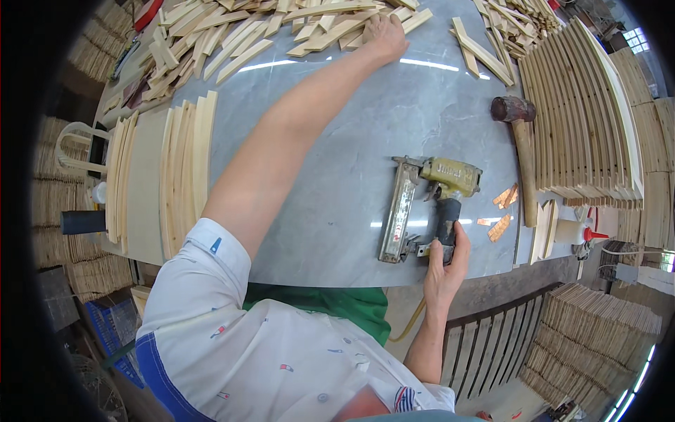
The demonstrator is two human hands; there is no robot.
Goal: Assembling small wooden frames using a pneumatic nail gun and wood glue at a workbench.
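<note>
Strips are heaped at the far side of the table. Fingers of the left hand are bent down among them; whether one is gripped cannot be told. Nail gun lies near right, its handle met by the half-curled right hand, firmness of hold unclear. One strip is best pinched and lifted clear, without neighbours being dragged.

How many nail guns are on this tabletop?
1 nail gun on the grey tabletop, its handle at your right hand; the wood pile could hide others.
</note>
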